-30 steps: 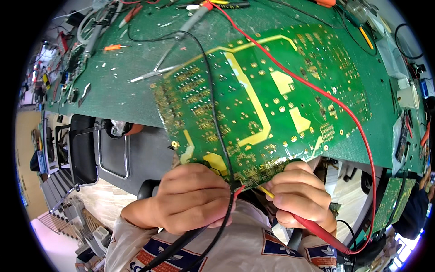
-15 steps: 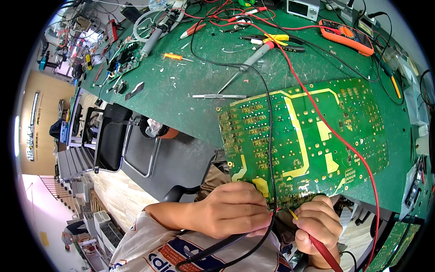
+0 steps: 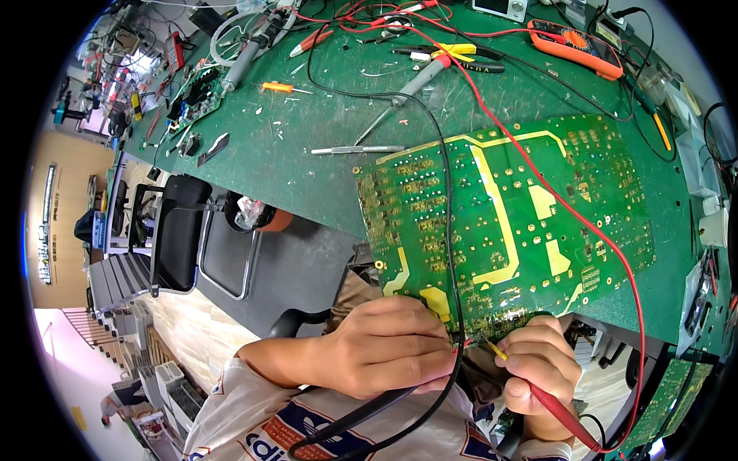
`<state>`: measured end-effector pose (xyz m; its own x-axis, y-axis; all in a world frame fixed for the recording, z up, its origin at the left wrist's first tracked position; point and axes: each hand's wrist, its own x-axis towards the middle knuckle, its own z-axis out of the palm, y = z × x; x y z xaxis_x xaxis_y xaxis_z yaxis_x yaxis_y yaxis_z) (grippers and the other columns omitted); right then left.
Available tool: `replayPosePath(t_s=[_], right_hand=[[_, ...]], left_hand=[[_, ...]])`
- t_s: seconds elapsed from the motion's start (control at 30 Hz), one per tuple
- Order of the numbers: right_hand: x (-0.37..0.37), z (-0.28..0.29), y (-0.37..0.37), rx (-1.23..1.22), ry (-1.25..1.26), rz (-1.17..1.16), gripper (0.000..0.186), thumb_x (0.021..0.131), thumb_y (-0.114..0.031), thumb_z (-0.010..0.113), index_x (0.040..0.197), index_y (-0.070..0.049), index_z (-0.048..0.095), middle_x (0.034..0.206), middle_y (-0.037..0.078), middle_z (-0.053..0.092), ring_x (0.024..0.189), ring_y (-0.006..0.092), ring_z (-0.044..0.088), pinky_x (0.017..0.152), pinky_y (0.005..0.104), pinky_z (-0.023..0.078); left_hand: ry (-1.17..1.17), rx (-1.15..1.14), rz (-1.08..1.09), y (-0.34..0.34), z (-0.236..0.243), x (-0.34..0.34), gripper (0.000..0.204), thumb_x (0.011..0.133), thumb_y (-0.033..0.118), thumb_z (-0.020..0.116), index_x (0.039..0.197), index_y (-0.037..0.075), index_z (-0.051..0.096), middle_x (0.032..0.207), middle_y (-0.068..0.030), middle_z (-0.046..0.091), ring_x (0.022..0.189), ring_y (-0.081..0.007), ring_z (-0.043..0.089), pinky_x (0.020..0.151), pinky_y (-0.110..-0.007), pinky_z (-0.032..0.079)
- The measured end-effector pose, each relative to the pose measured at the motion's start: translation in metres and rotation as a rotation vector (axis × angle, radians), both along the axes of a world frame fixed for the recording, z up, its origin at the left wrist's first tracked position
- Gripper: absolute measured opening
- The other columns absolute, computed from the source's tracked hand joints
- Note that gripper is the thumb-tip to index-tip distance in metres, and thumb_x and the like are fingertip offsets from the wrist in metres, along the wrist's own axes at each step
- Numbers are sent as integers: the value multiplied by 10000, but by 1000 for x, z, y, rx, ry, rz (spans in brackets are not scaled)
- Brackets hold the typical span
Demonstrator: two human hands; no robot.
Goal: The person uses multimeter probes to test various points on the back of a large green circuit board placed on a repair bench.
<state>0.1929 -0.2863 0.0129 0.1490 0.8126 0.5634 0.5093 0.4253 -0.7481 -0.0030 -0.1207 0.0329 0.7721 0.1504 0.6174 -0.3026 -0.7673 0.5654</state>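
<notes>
A large green circuit board [image 3: 532, 265] lies tilted across the table's near edge, its solder side with gold pads facing up. My left hand [image 3: 392, 346] is closed around a black test probe [image 3: 357, 420]; a small red end shows beyond its fingers at the board's near edge. A red test probe [image 3: 555, 409] is pinched in my right hand [image 3: 543, 361]. Its yellow tip section [image 3: 497, 350] points at the same edge, close to the left probe's end. Whether either metal point touches the board, I cannot tell. A black lead and a red lead [image 3: 602, 238] cross over the board.
Beyond the board lie a metal rod tool [image 3: 357, 150], a grey-handled soldering iron [image 3: 419, 83], yellow-black pliers [image 3: 461, 52] and an orange screwdriver [image 3: 278, 87]. An orange multimeter [image 3: 576, 50] sits at the far right. A black chair [image 3: 181, 230] stands at left.
The view has shifted slightly, so the table and board sit a little higher and further left. Both hands keep their probes; the red probe's back end has swung right.
</notes>
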Motion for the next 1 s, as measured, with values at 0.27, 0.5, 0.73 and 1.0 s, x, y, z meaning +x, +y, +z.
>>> replayPosePath(t_s=[0.27, 0.5, 0.73, 1.0], right_hand=[[9, 6, 2, 1, -26, 74, 280, 840, -219, 812, 952, 4, 684, 873, 124, 688, 806, 302, 690, 702, 416, 527], [10, -8, 3, 97, -8, 68, 273, 858, -220, 804, 960, 2, 680, 857, 124, 689, 779, 285, 694, 689, 399, 518], [9, -8, 4, 114, 24, 86, 313, 854, -223, 812, 1008, 8, 667, 846, 122, 692, 776, 289, 696, 677, 394, 512], [9, -8, 6, 123, 18, 84, 318, 854, -206, 814, 1021, 13, 656, 834, 127, 687, 756, 292, 693, 655, 392, 510]], left_hand=[[26, -8, -70, 6, 4, 3, 182, 844, 110, 788, 938, -10, 689, 833, -91, 704, 806, -265, 706, 717, -372, 565], [27, -5, -5, 0, 0, 6, 177, 828, 144, 810, 872, 39, 675, 763, -61, 708, 761, -242, 704, 688, -343, 547], [17, -7, -12, 2, 0, 5, 171, 828, 139, 811, 874, 41, 679, 758, -64, 711, 753, -237, 707, 692, -344, 551], [25, -16, -11, 2, 0, 3, 165, 829, 136, 810, 878, 40, 685, 767, -67, 715, 763, -236, 710, 695, -344, 552]])
